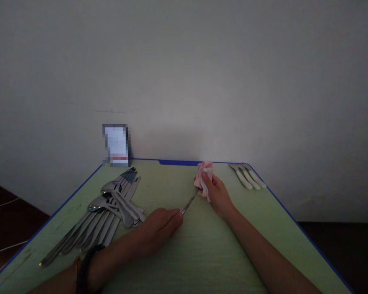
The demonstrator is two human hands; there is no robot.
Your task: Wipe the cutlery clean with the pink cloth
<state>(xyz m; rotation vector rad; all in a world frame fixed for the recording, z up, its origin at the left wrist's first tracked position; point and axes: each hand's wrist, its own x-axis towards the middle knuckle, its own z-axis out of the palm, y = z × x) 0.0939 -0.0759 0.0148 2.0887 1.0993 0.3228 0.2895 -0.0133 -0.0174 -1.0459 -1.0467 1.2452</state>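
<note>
My left hand [161,228] is closed around the handle of a slim metal piece of cutlery [188,204]. Its far end goes into a folded pink cloth [204,175], so I cannot tell what kind it is. My right hand [219,196] pinches this cloth around that end, thumb on top. Left of my left hand lies a pile of cutlery: long table knives [110,230], metal spoons [95,203] and several overlapping handles [127,210]. Beyond my right hand, three forks with cream handles [247,177] lie side by side.
The pale green table [184,265] has a blue edge [180,162] and stands against a grey wall [184,81]. At its back left corner a blurred phone-like screen [118,145] leans upright. White cables [6,247] show on the dark floor at left.
</note>
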